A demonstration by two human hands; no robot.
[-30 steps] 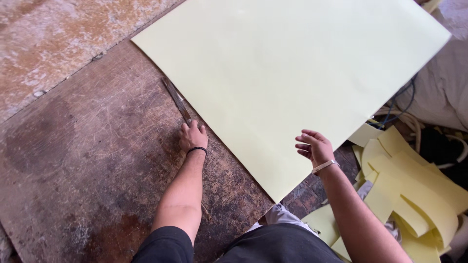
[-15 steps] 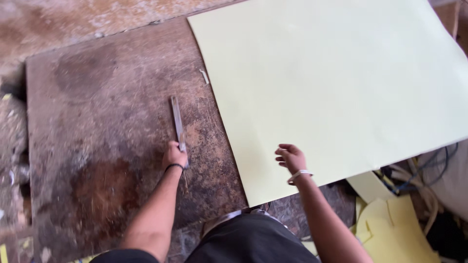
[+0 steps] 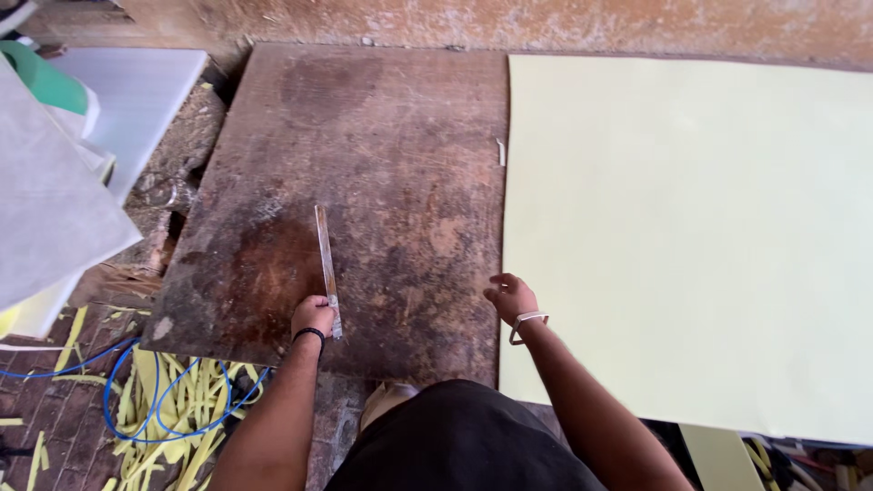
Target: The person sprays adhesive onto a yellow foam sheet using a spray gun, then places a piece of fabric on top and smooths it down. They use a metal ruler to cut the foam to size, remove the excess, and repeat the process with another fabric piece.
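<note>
My left hand (image 3: pixel 314 316) grips the near end of a long thin metal blade (image 3: pixel 325 259) that lies flat on a worn, rust-brown board (image 3: pixel 382 145). The blade points away from me. My right hand (image 3: pixel 511 296) rests with fingers spread at the left edge of a large pale yellow sheet (image 3: pixel 691 227), which covers the right part of the board. A band sits on each wrist.
Yellow offcut strips (image 3: pixel 177 409) and a blue cable (image 3: pixel 136 391) lie on the brick floor at the lower left. White and grey sheets (image 3: pixel 64 182) lean at the left. A rough wall (image 3: pixel 546 23) runs along the far side.
The view has swung so the board and sheet now lie square to me. My left hand has stayed on the blade's near end, and my right hand has stayed at the sheet's edge.
</note>
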